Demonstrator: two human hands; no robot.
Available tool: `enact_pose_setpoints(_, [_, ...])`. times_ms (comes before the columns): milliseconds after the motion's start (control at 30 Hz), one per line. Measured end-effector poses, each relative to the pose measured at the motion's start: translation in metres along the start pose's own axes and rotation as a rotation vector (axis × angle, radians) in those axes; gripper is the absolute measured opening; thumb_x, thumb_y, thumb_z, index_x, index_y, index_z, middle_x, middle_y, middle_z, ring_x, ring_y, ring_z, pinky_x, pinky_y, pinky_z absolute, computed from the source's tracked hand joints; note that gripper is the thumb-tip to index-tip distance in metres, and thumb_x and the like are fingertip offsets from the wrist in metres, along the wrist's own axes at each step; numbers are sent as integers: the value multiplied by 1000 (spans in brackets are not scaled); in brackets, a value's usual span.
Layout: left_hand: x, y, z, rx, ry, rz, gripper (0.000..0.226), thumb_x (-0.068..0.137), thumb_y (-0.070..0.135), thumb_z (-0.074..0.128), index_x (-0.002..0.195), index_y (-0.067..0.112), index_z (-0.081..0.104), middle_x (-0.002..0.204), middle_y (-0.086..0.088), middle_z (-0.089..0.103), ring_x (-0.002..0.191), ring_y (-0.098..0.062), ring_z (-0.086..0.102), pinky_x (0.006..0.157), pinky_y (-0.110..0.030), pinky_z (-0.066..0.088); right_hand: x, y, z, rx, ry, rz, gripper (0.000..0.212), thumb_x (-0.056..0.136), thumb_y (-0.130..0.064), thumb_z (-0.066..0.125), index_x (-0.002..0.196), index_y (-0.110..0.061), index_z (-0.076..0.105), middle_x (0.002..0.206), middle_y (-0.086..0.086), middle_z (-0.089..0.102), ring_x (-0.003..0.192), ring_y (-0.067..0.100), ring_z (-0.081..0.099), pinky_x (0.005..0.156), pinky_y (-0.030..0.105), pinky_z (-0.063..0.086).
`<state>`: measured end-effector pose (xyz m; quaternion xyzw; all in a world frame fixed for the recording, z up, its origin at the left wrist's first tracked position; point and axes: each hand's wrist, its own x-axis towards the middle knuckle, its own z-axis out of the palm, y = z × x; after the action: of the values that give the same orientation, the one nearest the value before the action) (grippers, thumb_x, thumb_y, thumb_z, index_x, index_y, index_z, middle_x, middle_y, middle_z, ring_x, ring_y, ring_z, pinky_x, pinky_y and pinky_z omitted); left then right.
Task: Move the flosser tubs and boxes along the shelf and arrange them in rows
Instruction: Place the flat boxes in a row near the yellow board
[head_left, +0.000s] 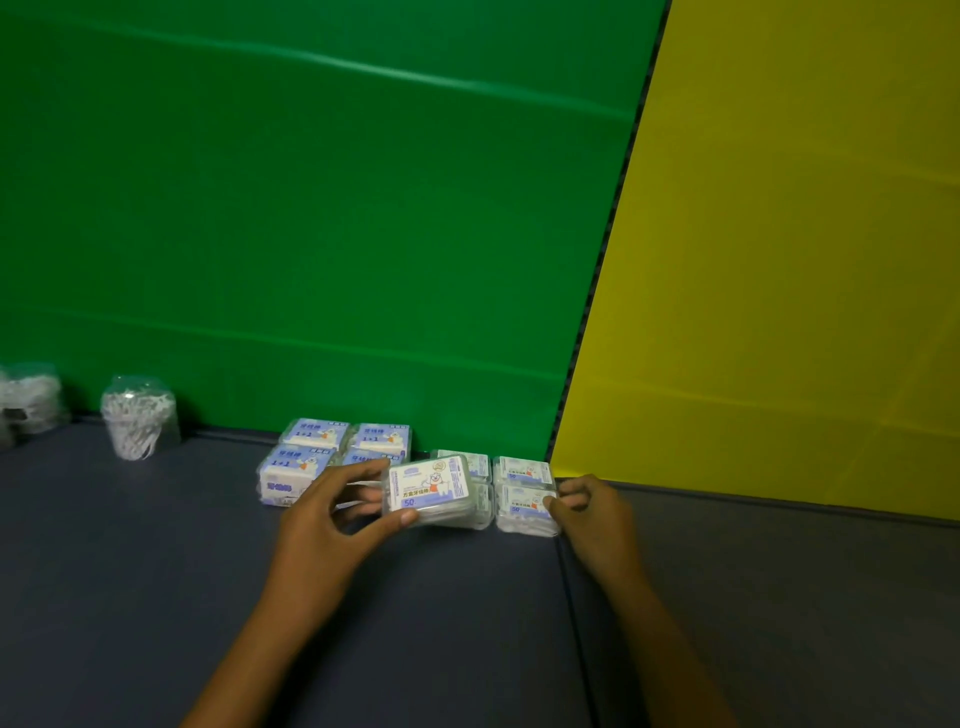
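A: Gripping a clear plastic flosser box with a white cartoon label (430, 488), tilted up, at the front of the small-box cluster on the dark blue shelf mat (156, 571).

B: Left hand (332, 512) pinching it, thumb on the near edge, fingers curled over the far side.

A: Right hand (587, 506) curling its fingers against the front right clear box (524, 512), touching its right end.

B: Sitting behind those, two more clear labelled boxes (522, 470), tight against the green back panel (311, 208).

A: Just left, standing in two rows, four blue-and-white boxed packs (317, 434).

B: Further left, well apart, a clear round tub of white flossers (139, 418), another tub (31, 397) at the edge.

A: Rising on the right, a yellow side panel (805, 260).
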<state>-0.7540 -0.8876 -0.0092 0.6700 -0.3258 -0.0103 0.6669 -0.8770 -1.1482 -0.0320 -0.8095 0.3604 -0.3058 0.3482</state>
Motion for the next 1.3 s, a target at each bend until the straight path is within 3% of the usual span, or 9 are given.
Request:
enact_pose_setpoints(167, [-4, -3, 2, 73, -22, 20, 57, 57, 34, 81, 112, 27, 66, 98, 15, 67, 90, -3, 64, 81, -18, 54, 0, 0, -3, -85, -9, -112, 18, 86, -22, 73, 96, -15, 60, 94, 6, 65, 82, 17, 61, 65, 25, 47])
enact_pose_setpoints(367, [-8, -10, 11, 173, -66, 19, 60, 56, 38, 82, 113, 27, 66, 101, 10, 66, 90, -5, 63, 82, -22, 55, -5, -18, -28, -402, -8, -421, 36, 95, -33, 60, 126, -15, 55, 121, 5, 59, 112, 21, 53, 87, 33, 45])
enact_pose_setpoints(500, [-9, -14, 23, 230, -103, 12, 61, 56, 42, 81, 114, 28, 65, 102, 14, 65, 90, -2, 62, 81, -21, 55, -6, -29, -37, -636, -63, -466, 51, 98, -47, 48, 140, -18, 44, 134, 4, 53, 121, 22, 48, 95, 34, 42])
enact_pose_setpoints(633, [-10, -22, 32, 308, -145, -15, 59, 61, 37, 85, 115, 26, 65, 100, 14, 66, 89, -2, 63, 78, -13, 52, -6, -29, -37, -581, -106, -443, 56, 97, -55, 44, 141, -19, 42, 136, 2, 51, 123, 20, 46, 96, 33, 41])
enact_pose_setpoints(900, [-10, -26, 41, 433, -167, -72, 49, 73, 36, 80, 117, 22, 66, 90, 15, 66, 87, 1, 63, 75, -4, 44, -11, -25, -28, -477, -138, -415, 48, 97, -52, 47, 134, -21, 48, 128, 0, 54, 117, 17, 49, 92, 31, 43])
enact_pose_setpoints(1033, [-10, -22, 36, 471, -210, -45, 48, 75, 38, 78, 119, 23, 64, 101, 12, 65, 92, -3, 63, 83, -18, 51, -17, -35, -25, -482, -145, -417, 47, 97, -50, 48, 134, -20, 48, 129, 1, 54, 117, 18, 49, 92, 32, 44])
enact_pose_setpoints(1167, [-8, -8, 7, 554, -178, 40, 47, 78, 41, 75, 120, 25, 62, 114, 8, 63, 102, -8, 59, 90, -26, 49, -23, -57, -19, -524, -144, -451, 50, 97, -52, 46, 136, -20, 46, 131, 2, 53, 119, 19, 48, 95, 33, 43])
enact_pose_setpoints(1300, [2, 18, -47, 700, -98, 159, 40, 83, 46, 67, 120, 31, 60, 117, 10, 61, 105, -13, 59, 83, -34, 51, -37, -96, -5, -551, -125, -501, 59, 97, -57, 41, 142, -19, 41, 137, 1, 49, 124, 20, 45, 99, 34, 40])
